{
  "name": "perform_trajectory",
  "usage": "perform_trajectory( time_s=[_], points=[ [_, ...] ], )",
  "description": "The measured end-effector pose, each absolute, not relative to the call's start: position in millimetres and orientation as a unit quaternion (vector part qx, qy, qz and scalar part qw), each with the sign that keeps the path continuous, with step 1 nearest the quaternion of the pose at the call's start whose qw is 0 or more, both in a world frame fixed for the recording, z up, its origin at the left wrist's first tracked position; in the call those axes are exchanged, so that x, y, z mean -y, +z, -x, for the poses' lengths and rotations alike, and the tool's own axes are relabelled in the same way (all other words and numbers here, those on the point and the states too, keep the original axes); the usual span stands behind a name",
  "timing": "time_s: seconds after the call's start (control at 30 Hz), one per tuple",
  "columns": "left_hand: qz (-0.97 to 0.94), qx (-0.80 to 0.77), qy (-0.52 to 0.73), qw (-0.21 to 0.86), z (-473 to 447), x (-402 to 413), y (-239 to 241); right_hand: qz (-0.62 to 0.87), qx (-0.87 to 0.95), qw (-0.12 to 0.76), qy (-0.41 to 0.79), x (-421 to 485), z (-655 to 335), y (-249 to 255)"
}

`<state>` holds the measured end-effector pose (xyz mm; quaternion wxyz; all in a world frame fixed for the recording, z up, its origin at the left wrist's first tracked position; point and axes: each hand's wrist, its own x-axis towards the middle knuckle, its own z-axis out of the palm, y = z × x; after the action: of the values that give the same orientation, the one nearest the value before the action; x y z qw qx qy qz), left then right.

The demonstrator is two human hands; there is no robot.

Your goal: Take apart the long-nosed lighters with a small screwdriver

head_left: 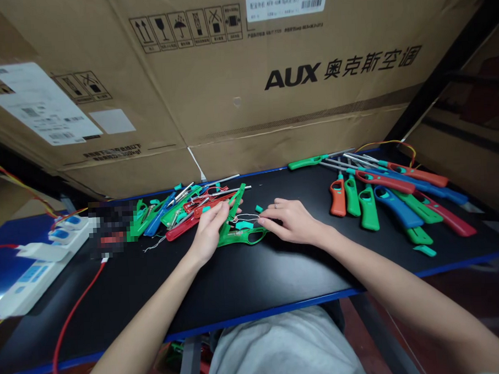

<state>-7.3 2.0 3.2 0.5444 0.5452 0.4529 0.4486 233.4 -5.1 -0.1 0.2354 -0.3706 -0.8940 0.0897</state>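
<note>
My left hand [212,230] is closed on a green lighter casing half [236,201], holding it tilted up. Just below lies another green casing half [239,237] with a loop at its right end and a teal piece [244,225] on it. My right hand [290,221] has its fingertips pinched at a thin white wire [247,216] that runs toward the casing. A small teal cap [259,208] sits just beyond those fingertips. Left of my left hand is a pile of red, blue and green lighter parts [184,212] with metal tubes.
Several long-nosed lighters [399,208] lie in a heap at the right. At the left are a white power strip [46,262] and a red cable [79,310]. A large cardboard box [229,99] walls off the back of the black tabletop [286,279].
</note>
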Motion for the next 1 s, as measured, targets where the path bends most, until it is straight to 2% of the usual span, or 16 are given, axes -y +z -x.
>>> perform_trajectory(
  time_s=[0.13, 0.57, 0.7, 0.77, 0.93, 1.0],
  points=[
    [-0.513, -0.454, 0.457, 0.567, 7, -3, 3, 0.364, 0.896, 0.232, 0.099, 5, -233, -1],
    [-0.466, -0.49, 0.543, 0.498, 13, -15, 4, 0.357, 0.894, 0.238, 0.13, 2, -234, -8],
    [-0.505, -0.506, 0.504, 0.484, 21, -23, 3, 0.36, 0.89, 0.247, 0.133, 0, -236, -8],
    [-0.577, -0.519, 0.46, 0.431, 24, -24, 1, 0.363, 0.887, 0.252, 0.132, -1, -236, -8],
    [-0.773, -0.52, 0.322, 0.171, 28, -21, -7, 0.37, 0.878, 0.27, 0.135, -2, -241, -7],
    [-0.803, -0.523, 0.261, 0.119, 29, -22, -11, 0.38, 0.87, 0.279, 0.144, -2, -243, -5]
  ],
)
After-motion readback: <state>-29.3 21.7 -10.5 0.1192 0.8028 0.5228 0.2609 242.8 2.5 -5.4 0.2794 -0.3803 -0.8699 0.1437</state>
